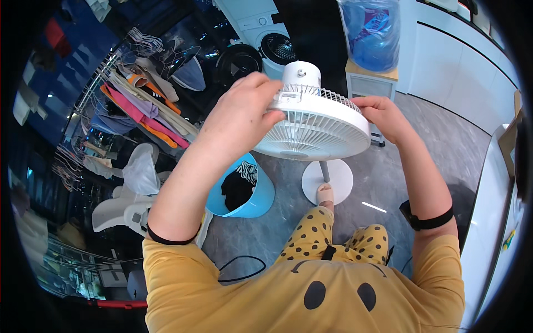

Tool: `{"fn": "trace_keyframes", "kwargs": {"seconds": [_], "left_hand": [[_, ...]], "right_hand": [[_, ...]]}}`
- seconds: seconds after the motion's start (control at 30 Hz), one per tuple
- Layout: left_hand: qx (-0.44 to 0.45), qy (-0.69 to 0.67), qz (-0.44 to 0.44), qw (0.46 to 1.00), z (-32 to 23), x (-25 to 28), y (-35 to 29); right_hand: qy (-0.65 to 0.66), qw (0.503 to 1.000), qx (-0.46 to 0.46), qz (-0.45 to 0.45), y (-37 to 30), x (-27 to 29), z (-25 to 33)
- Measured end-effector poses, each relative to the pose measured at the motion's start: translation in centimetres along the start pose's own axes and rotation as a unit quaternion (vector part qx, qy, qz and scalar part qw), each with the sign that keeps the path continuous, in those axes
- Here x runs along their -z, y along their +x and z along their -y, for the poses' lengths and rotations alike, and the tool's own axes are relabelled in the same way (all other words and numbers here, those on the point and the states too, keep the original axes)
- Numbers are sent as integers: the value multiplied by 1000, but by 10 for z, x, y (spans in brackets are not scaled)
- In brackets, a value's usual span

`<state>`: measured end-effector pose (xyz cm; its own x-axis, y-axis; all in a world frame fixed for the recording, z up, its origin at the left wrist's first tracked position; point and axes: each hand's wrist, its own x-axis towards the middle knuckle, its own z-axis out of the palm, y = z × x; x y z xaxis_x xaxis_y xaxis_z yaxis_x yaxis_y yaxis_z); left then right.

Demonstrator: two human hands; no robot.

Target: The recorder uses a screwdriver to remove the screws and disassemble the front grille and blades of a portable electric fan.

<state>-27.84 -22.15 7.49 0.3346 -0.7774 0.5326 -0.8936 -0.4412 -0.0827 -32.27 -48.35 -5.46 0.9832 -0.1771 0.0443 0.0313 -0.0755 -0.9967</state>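
A white pedestal fan (311, 133) stands in front of me, its round slatted front grille tilted downward. Behind the grille sits the white motor housing (301, 74), with wire bars of the rear guard between. My left hand (244, 111) grips the rim at the left, thumb below and fingers above, beside a small clip (290, 96). At the far right of the rim, my right hand (384, 115) pinches the edge between thumb and fingers. One of my feet, in a pale slipper (325, 193), rests on the fan's round white base (341, 183).
A blue laundry tub (261, 195) with dark clothes stands left of the base. Further left are a clothes rack (147, 114) and a white chair (119, 213). A water jug (371, 36) tops a small cabinet at the back; a washing machine (272, 44) stands behind. A black cable (244, 266) lies on the floor.
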Motion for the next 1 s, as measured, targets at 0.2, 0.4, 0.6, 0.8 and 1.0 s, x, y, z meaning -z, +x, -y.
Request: {"fn": "trace_keyframes", "kwargs": {"seconds": [0.2,0.4,0.6,0.8,1.0], "left_hand": [[53,-50,68,995,14,1,-9],[34,-94,114,988,19,4,2],[15,-64,115,991,14,0,5],[21,-41,118,992,11,9,-5],[16,-53,97,994,11,10,-13]], "right_hand": [[-19,1000,0,-8,3,-5,-2],[-19,999,-17,-22,2,1,6],[-170,957,237,-5,7,-21,63],[-320,912,123,223,32,-56,115],[-320,893,123,291,38,-64,128]]}}
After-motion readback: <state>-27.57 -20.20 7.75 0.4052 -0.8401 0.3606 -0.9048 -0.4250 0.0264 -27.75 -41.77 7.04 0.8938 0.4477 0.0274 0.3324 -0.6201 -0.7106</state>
